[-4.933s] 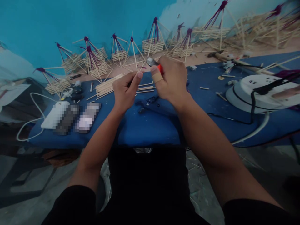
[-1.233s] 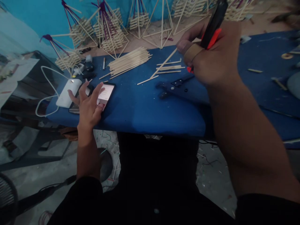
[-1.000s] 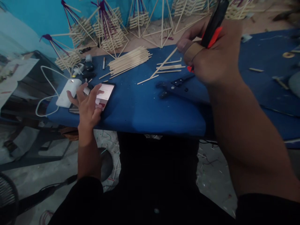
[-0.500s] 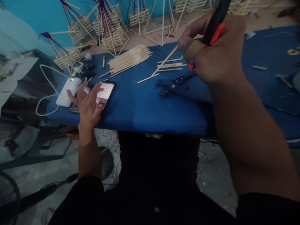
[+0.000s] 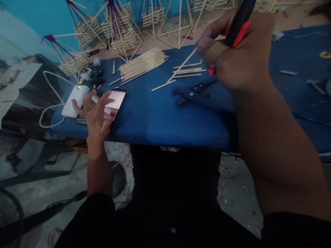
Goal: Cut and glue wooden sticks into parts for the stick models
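Note:
My left hand (image 5: 95,115) is over a lit phone (image 5: 117,103) on the blue table (image 5: 160,120), its fingers spread and the phone partly hidden beneath them. My right hand (image 5: 232,51), wrapped in tan tape at a finger, grips a black and orange tool (image 5: 240,26). From its fingertips a thin wooden stick (image 5: 182,65) slants down to the left and meets a short stick (image 5: 163,85) on the table. Several short sticks (image 5: 188,71) lie beside it. Below my right hand rests a dark plier-like tool (image 5: 199,93), partly in shadow.
A bundle of sticks (image 5: 143,65) lies behind the phone. Stick structures with purple thread (image 5: 120,34) stand along the blue wall. A white power bank (image 5: 74,101) with a looped cable is at the left, near a cigarette (image 5: 114,67). A fan (image 5: 10,213) stands lower left.
The fingers of my left hand have shifted slightly left over the phone. My right hand has barely moved and keeps its hold.

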Demonstrator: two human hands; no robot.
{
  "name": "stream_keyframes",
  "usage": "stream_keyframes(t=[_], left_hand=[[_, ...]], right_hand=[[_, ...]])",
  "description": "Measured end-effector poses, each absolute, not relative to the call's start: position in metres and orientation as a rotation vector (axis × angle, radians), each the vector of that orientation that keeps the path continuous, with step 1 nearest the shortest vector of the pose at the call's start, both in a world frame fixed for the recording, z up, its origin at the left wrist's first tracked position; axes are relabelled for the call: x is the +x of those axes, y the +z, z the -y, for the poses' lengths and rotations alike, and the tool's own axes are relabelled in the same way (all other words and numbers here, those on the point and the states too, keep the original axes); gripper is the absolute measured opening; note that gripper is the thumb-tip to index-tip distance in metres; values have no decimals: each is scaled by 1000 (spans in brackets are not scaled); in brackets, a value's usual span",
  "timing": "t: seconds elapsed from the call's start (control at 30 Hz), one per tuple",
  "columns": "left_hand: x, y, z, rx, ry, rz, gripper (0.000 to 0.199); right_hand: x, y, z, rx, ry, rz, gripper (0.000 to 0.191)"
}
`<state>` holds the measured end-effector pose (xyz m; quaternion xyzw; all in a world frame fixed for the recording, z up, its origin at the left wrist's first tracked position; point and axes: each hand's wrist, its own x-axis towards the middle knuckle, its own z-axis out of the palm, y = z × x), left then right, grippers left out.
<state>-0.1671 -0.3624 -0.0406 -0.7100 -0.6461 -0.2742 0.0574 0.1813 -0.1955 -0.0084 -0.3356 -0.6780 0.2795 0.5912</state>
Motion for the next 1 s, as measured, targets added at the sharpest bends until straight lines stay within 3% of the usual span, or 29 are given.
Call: stream_keyframes(t=[0.3,0.5,0.67,0.83,1.0], left_hand=[[-174,-50,361,-2073,-789,1955,103],[-174,-49,362,-2078,-703,1937,103],[-167,-43,364,-2085,-714,2174,122],[-169,-43,365,-2095,-754,2013,108],[-165,-47,368,-1809,-718,2157,108]], right_hand=[[179,-8,196,-588,603,1504,11],[180,-8,193,-618,565,1536,23],[178,-8,195,-603,620,1498,4],[177,-8,196,-607,599,1484,5],[180,-7,195,-654,567,1509,5]])
